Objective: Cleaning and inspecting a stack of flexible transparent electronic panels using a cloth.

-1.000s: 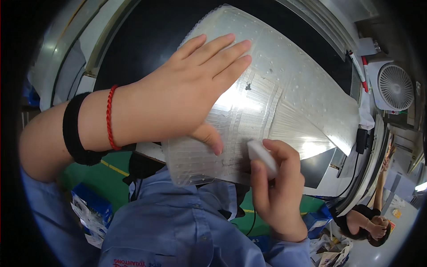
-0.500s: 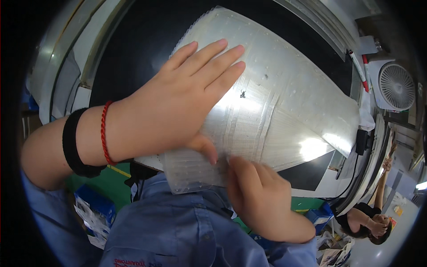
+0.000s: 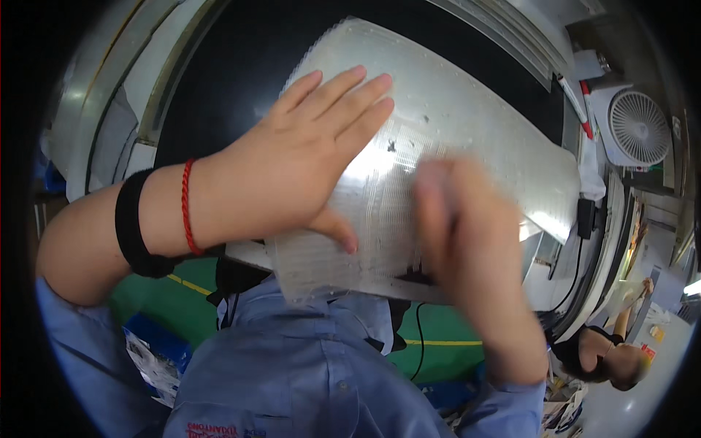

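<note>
Currently left hand [image 3: 292,175] lies flat, palm down, on the translucent ribbed sheet [image 3: 467,124], fingers [image 3: 343,102] stretched out straight and close together, thumb tucked under toward the near edge. It presses rather than grips: nothing is closed inside it. Sheet rests on the dark counter [image 3: 234,66], its near edge overhanging toward the blue shirt [image 3: 307,372].

Right hand [image 3: 467,248] is over the sheet's near-right part, badly motion-blurred; cannot tell whether its fingers are curled around anything or just rubbing the surface.

Progress, as a judgement: mid-pass. Sheet is laid out and pinned, so positioning looks done. The blur suggests a wiping or smoothing stroke in hand near the front edge. Far half of the sheet shows no hand on it; whether it has been worked is not readable here.

White fan [image 3: 639,128] sits well apart at right.
</note>
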{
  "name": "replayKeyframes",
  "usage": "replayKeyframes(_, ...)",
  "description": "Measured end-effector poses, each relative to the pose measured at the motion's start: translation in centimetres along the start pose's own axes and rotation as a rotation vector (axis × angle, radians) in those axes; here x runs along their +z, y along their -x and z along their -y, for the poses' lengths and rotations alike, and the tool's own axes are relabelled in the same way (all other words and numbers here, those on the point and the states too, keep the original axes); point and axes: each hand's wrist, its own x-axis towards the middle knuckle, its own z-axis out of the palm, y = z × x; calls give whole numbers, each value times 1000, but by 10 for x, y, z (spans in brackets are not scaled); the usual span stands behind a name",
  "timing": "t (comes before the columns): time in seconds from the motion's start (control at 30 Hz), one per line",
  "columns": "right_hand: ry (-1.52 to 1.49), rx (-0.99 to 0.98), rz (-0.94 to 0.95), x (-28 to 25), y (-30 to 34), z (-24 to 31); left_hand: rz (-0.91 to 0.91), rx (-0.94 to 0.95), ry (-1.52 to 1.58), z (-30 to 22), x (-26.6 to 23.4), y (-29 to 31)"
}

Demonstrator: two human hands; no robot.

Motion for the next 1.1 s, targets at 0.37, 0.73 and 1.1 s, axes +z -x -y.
replayKeyframes(0.37,37,2,-127,4,-29,-9,-49,32,-18,1,4,0)
replayKeyframes(0.73,44,106,-135,15,-20,-8,-29,25,-23,2,2,-1)
replayKeyframes(1.1,-24,3,77,13,17,-1,-40,23,-36,5,7,1)
